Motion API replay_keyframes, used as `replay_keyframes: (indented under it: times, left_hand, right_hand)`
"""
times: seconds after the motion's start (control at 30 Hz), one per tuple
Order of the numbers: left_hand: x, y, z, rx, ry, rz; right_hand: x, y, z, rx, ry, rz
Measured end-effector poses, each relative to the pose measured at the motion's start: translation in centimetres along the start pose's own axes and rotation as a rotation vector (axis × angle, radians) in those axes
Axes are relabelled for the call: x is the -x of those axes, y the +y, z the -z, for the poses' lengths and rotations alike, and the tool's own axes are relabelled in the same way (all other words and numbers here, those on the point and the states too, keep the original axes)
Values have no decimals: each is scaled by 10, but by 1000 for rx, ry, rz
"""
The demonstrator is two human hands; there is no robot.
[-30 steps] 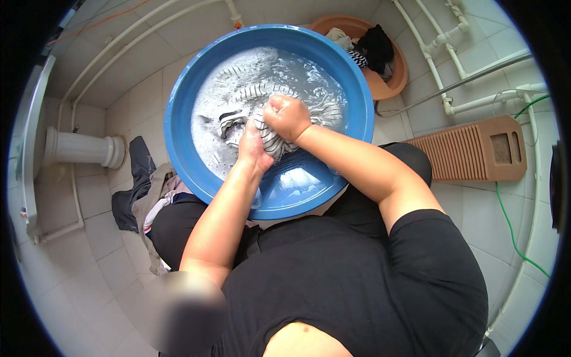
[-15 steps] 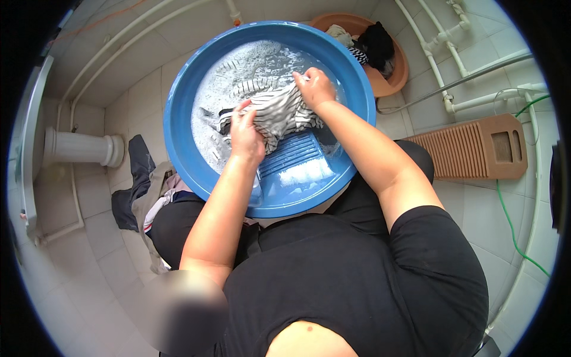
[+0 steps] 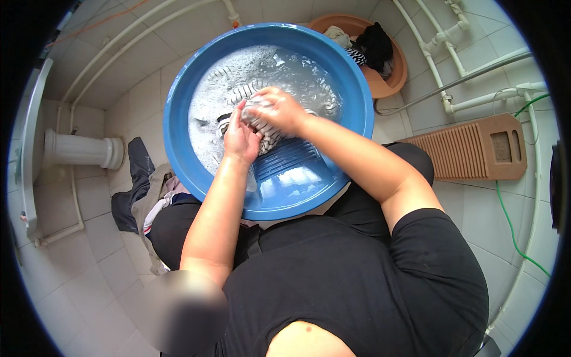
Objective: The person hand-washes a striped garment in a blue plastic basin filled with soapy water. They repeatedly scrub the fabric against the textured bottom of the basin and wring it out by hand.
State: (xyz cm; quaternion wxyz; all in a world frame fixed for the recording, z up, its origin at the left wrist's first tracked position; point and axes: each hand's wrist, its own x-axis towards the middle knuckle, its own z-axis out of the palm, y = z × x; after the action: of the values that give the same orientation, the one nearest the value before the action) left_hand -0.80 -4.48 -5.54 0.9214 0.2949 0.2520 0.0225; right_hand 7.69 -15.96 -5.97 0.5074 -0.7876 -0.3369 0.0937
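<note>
A wet white garment with dark stripes [image 3: 270, 138] lies bunched in soapy water inside a large blue basin [image 3: 178, 143]. My left hand [image 3: 239, 141] holds its left side, fingers pointing up and thumb against the cloth. Over the upper part of the bundle, my right hand [image 3: 282, 113] is closed on a fold of the same cloth, slightly smeared by motion. Both hands are close together above the ridged blue washboard surface [image 3: 291, 160] at the basin's near side. More striped fabric spreads into the suds beyond them.
An orange basin [image 3: 392, 89] with dark and light clothes stands at the far right. A brown washboard [image 3: 464, 147] rests to the right, near white pipes [image 3: 440, 89] and a green hose [image 3: 508, 220]. Clothes [image 3: 143, 184] lie on the floor at left, by a white pedestal [image 3: 83, 150].
My right hand has moved left and slightly nearer, bringing its part of the striped garment in toward my left hand. The cloth is now more tightly bunched.
</note>
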Motion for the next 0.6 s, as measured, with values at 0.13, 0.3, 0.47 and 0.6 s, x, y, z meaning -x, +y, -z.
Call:
replay_keyframes:
  times: [0.13,0.3,0.47,0.6]
  left_hand:
    - [14,5,-3,189,-61,116]
    - [5,-22,25,324,-419,154]
    - [25,-17,-14,78,-18,223]
    - [10,-23,35,170,-350,112]
  right_hand:
    - [40,-82,-20,-10,-152,360]
    - [46,-78,-12,118,-3,628]
    - [23,-36,-10,314,279,127]
    - [47,-78,-32,163,285,470]
